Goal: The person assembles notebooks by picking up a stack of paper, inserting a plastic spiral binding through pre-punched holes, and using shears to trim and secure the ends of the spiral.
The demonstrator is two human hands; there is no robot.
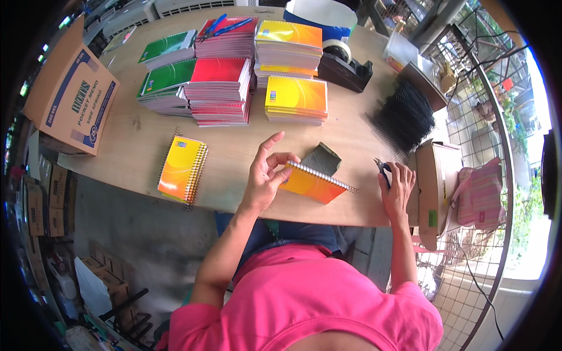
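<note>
My left hand pinches a yellow-orange notebook at one end of its bound edge, index finger raised. A wire coil runs along that edge, and its loose end sticks out past the notebook's right corner. Over to the right, close to the table's front edge, my right hand is closed around a small pair of cutting pliers, jaws pointing away from me. Behind the held notebook lies a dark grey-green block. A small pile of coil-bound yellow notebooks rests to my left, coil ends jutting out.
Unbound stacks of green, red and yellow covers stand at the back, blue-handled pliers on top. A black tape dispenser, a heap of black coils and cardboard boxes flank the table.
</note>
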